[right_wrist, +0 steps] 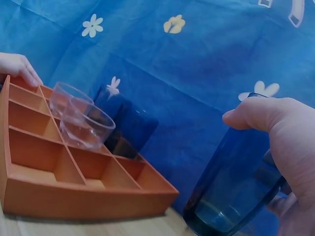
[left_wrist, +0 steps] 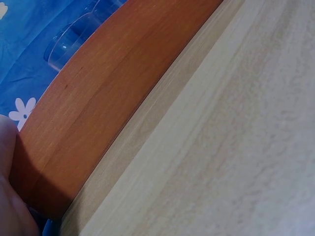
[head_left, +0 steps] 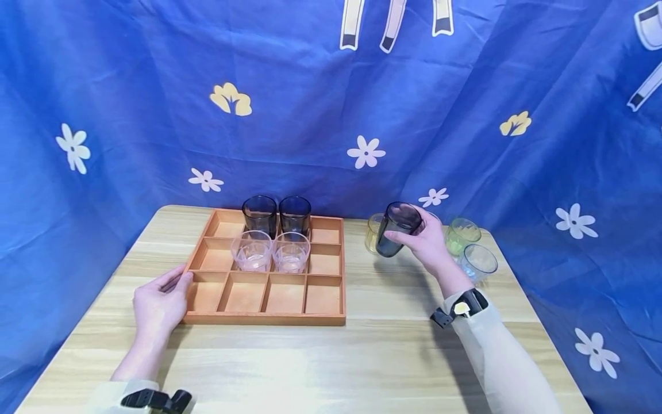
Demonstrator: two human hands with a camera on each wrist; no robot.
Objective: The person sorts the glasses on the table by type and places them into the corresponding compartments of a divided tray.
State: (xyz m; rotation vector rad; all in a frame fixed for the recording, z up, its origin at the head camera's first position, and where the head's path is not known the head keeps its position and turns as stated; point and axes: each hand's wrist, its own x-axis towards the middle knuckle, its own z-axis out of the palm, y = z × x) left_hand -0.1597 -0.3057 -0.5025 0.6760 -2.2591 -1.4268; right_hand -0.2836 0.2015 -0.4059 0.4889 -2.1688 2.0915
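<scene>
My right hand (head_left: 431,238) holds a dark smoky glass (head_left: 398,229), tilted, above the table's right half; fingers and thumb wrap its side in the right wrist view. My left hand (head_left: 161,299) grips the left wall of a divided wooden tray (head_left: 264,318), near its front corner. Inside the tray, two dark glasses (head_left: 260,214) stand upright in the middle compartments of the back row. Two clear glasses (head_left: 251,251) occupy the middle compartments of the row before them. The front row (head_left: 324,296) holds no glass.
Right of the tray stand a yellowish glass (head_left: 372,234), a green glass (head_left: 462,236) and a light blue glass (head_left: 478,261). Another rim shows behind my right hand. A blue patterned curtain (head_left: 310,115) hangs along the back and sides of the wooden table (head_left: 393,345).
</scene>
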